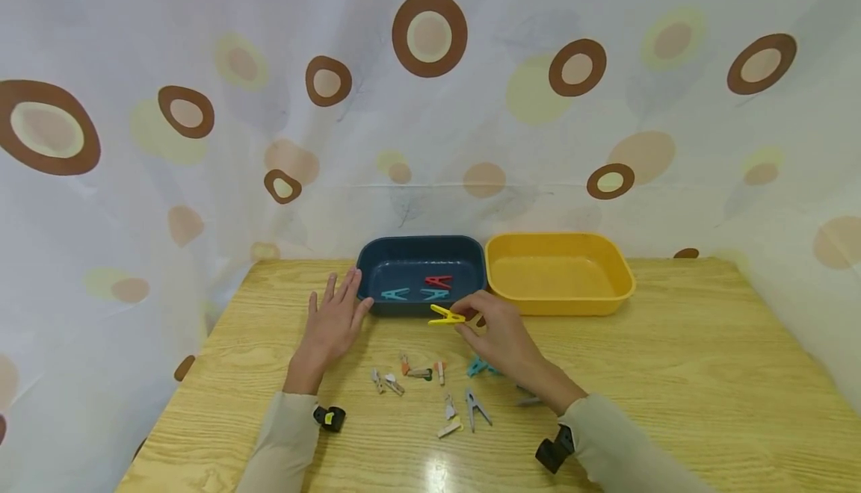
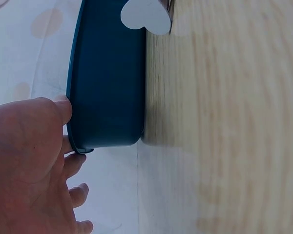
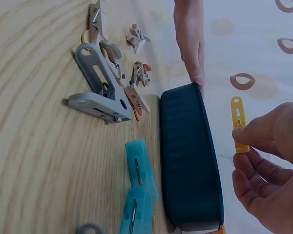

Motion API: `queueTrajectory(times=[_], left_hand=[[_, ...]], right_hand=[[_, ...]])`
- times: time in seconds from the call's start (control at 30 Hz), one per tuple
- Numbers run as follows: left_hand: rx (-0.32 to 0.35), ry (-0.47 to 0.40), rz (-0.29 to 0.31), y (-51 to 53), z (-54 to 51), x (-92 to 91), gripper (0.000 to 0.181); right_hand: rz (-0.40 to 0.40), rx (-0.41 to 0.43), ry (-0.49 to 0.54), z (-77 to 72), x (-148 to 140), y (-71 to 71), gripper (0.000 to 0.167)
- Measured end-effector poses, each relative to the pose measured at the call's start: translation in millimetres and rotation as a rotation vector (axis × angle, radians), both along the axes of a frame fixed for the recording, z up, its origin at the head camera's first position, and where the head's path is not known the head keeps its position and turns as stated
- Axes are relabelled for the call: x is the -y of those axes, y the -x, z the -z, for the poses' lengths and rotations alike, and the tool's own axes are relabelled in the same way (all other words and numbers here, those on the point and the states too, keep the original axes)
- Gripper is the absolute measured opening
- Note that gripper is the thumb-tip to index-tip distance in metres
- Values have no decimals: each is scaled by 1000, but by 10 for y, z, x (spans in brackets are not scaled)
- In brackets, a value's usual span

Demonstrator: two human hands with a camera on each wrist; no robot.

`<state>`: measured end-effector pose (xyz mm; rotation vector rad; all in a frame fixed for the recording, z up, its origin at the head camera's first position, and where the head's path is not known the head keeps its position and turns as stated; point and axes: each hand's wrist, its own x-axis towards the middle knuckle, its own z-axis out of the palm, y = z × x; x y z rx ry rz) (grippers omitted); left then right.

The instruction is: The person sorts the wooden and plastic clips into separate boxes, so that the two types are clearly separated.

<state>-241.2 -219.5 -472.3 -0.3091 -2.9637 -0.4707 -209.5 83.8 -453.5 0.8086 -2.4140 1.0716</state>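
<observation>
My right hand (image 1: 501, 332) pinches a yellow clothespin (image 1: 445, 316) between thumb and fingers, just over the front rim of the dark blue bin (image 1: 377, 306). In the right wrist view the yellow clothespin (image 3: 238, 119) stands upright in the fingertips. My left hand (image 1: 334, 329) rests with spread fingers against the bin's left front corner; the left wrist view shows the thumb (image 2: 63, 108) touching the rim. Inside the bin lie a red clothespin (image 1: 439, 281) and two teal clothespins, one at the left (image 1: 394, 294) and one at the right (image 1: 434, 294).
A yellow bin (image 1: 558, 306) stands right beside the blue one. On the wooden table (image 1: 706, 373) lie several small wooden clips (image 1: 420, 374), a grey clothespin (image 1: 477, 408) and teal clothespins (image 3: 139, 185). Another grey one (image 1: 528, 396) is partly behind my right arm. A patterned sheet (image 1: 430, 142) hangs behind.
</observation>
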Motion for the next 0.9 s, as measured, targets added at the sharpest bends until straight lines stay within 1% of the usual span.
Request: queueTrajectory(times=[0.17, 0.23, 0.47, 0.67, 0.8, 0.9], left_hand=[[14, 4, -1, 3, -1, 1, 65], [12, 1, 2, 4, -3, 0, 65], [-2, -1, 2, -1, -22, 2, 65], [13, 7, -1, 2, -26, -4, 65], [6, 8, -3, 7, -6, -3, 65], [0, 5, -2, 11, 1, -1, 65]], right_hand=[[3, 16, 27, -1, 66, 69, 23], [12, 32, 38, -3, 85, 100, 22], [22, 45, 62, 4, 198, 248, 23], [18, 112, 90, -31, 316, 362, 21], [33, 133, 77, -71, 406, 432, 20], [36, 169, 82, -95, 472, 487, 19]])
